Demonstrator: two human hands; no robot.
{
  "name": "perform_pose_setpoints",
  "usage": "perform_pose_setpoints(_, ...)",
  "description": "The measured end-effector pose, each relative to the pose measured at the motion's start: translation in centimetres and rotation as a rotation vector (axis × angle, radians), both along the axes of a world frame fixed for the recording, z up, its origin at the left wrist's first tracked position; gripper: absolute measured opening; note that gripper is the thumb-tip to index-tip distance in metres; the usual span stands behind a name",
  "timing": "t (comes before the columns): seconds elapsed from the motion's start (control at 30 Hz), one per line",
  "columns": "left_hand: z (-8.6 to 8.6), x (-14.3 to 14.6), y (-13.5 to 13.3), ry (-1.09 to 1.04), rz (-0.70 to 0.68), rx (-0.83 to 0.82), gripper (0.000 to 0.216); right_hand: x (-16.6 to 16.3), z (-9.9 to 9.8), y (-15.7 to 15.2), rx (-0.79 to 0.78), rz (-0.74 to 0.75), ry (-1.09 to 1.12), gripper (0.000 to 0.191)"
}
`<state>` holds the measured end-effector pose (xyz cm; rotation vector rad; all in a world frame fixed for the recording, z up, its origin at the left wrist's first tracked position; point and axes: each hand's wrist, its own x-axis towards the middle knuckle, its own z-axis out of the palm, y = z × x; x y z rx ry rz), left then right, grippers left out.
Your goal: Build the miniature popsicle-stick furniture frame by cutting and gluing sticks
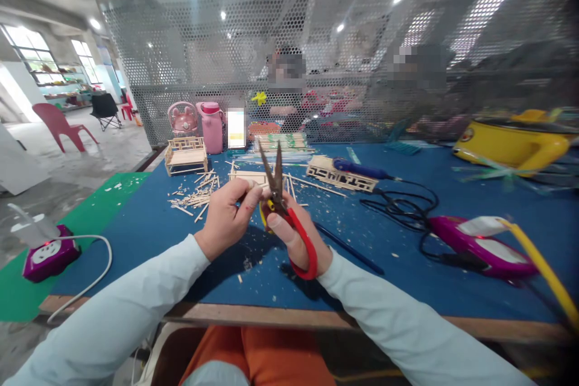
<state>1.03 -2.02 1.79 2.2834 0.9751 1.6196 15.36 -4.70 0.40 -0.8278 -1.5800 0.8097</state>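
Observation:
My right hand (301,235) is wrapped round red-handled scissors (277,181). Their blades point up and stand apart, and a small yellow part shows near the pivot. Close beside the blades, my left hand (231,211) is closed in a pinch on a thin wooden stick (262,185), mostly hidden by the fingers. Just behind my hands lies a small wooden frame piece (246,175), partly covered. Loose cut sticks (199,198) are heaped left of it. A small bed-like model of sticks (186,155) stands further back on the left.
A blue glue gun (362,167) rests on a latticed wooden piece (337,178), its cable coiling toward a purple power strip (484,247). A pink flask (211,129), a lit phone (236,128) and a yellow pot (511,145) stand before the perforated screen (194,60). People sit behind it.

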Motion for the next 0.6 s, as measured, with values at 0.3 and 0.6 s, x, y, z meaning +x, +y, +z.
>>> perform_pose_setpoints(0.3,-0.4,0.0,0.2,0.122,-0.176,-0.067,0.026,0.8,1.2,0.5,-0.187,-0.02,0.23,0.026)
perform_pose_setpoints(0.6,-1.1,1.1,0.0,-0.357,-0.397,-0.528,0.018,0.9,1.5,0.7,-0.23,-0.087,0.157,0.029)
